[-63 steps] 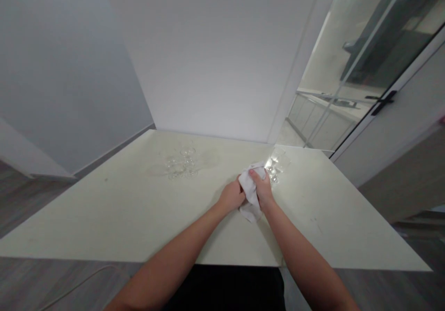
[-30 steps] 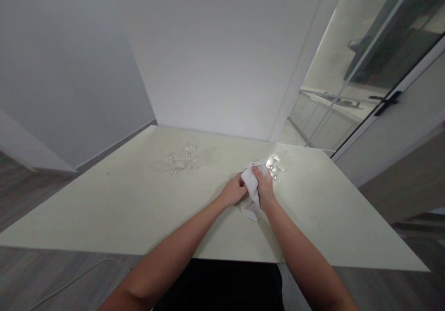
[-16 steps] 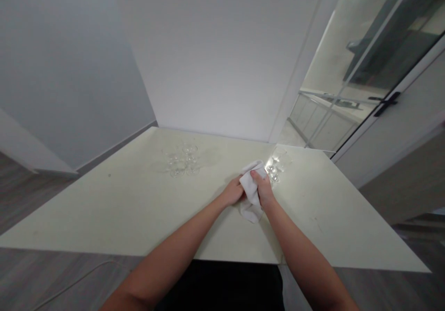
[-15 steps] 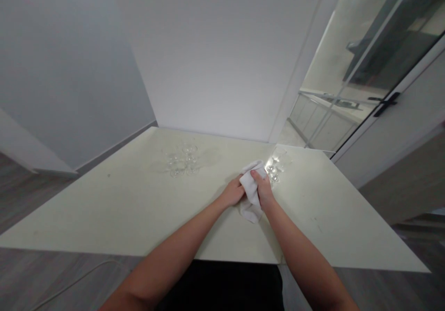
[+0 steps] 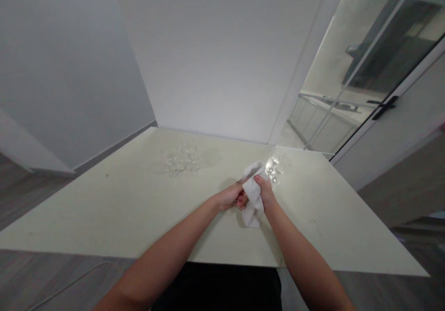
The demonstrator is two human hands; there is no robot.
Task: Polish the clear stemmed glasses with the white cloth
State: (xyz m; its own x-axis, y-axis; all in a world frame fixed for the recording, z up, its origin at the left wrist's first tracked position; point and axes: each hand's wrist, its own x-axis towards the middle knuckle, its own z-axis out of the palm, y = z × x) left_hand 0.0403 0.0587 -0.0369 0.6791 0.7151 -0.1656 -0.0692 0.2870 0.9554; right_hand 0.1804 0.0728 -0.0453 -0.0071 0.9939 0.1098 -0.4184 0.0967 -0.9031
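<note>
White cloth (image 5: 252, 199), bunched and crumpled, sits gripped between a person's two bare hands just above a pale table (image 5: 104, 209), right of the tabletop's middle and toward its far side, as seen from the head camera. Its upper end pokes up past the fingers, while a loose tail hangs down below the hands toward the tabletop.

On the right, the right hand (image 5: 266, 194) is closed over the cloth, thumb pressed across the top of the fabric and fingers wrapped behind it. On the left, the left hand (image 5: 230, 196) is curled shut against the cloth's other side, fingertips tucked in under the fabric; whether anything lies inside the folds cannot be told. Both forearms reach in from the near edge and meet at the cloth.

Just beyond the right hand stand a few clear stemmed glasses (image 5: 276, 167), catching bright light, close to the cloth's upper end but apart from it as far as can be seen. Farther left, well apart from the hands, a second cluster of clear glasses (image 5: 181, 159) stands on the table's far part.

Plain white walls (image 5: 215, 56) rise behind the table, and a glass-panelled door (image 5: 351, 70) with a dark handle stands at right.
</note>
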